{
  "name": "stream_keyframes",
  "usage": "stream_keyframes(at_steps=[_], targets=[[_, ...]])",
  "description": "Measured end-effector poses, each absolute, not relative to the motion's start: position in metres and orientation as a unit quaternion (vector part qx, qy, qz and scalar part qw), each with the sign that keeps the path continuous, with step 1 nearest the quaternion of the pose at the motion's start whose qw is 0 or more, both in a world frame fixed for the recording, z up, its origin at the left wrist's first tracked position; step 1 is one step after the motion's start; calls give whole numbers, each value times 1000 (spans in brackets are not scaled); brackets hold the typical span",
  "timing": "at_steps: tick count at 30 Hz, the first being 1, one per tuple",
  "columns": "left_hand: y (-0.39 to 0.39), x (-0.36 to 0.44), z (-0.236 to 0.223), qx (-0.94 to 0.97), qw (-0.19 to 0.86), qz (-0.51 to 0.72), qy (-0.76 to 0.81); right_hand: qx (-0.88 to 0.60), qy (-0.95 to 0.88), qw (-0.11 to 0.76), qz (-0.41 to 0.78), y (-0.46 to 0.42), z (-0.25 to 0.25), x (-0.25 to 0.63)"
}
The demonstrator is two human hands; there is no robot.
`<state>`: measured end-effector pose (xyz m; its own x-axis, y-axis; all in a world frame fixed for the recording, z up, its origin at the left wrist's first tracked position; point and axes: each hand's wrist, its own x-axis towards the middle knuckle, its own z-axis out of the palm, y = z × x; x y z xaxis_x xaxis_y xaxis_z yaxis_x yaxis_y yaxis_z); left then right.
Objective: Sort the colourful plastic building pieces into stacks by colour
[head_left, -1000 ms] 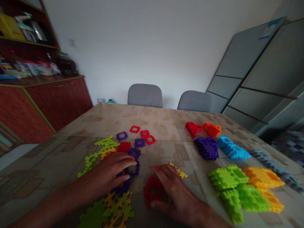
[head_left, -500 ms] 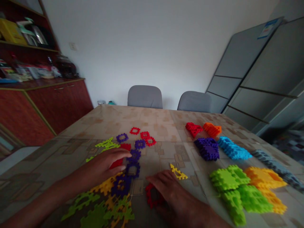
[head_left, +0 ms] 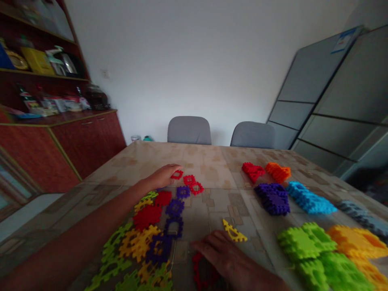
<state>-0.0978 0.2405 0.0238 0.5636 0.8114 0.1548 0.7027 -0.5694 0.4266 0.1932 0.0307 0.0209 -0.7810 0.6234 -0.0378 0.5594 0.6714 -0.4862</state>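
Note:
My left hand (head_left: 165, 176) is stretched out to the far side of the scattered pieces, its fingers closed at the left edge of a red square frame piece (head_left: 177, 174) with toothed sides. Near the table's front, my right hand (head_left: 222, 258) is curled over red square frame pieces (head_left: 198, 270), partly hidden under the palm. Two more red frames (head_left: 197, 188) lie to the right of my left hand. Purple square pieces (head_left: 175, 207) run in a line towards me. A yellow triangular piece (head_left: 235, 231) lies just beyond my right hand.
Left of the purple line are loose red (head_left: 147, 217), orange (head_left: 139, 242) and green pieces (head_left: 110, 266). Stacks sorted by colour stand on the right: red (head_left: 253, 172), orange (head_left: 278, 172), purple (head_left: 273, 198), blue (head_left: 311, 198), green (head_left: 307, 240). Two grey chairs (head_left: 188, 130) are behind the table.
My left hand has moved from the red pile forward to the far red frame, uncovering the red and orange pieces. My right hand stays over its red pieces. The view has shifted slightly.

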Motion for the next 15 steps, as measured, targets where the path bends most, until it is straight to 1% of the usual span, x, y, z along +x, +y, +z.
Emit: stream_keyframes(at_steps=[5,9,12,15], targets=[[254,-85,19,859,201,159,444,-320,-906,92,261,33,22,199],[250,-87,21,828,249,187,466,-367,-886,120,257,33,24,203],[231,-85,28,790,304,240,475,-399,-864,165,260,37,21,206],[191,-76,41,751,389,293,447,-416,-839,251,245,42,20,206]])
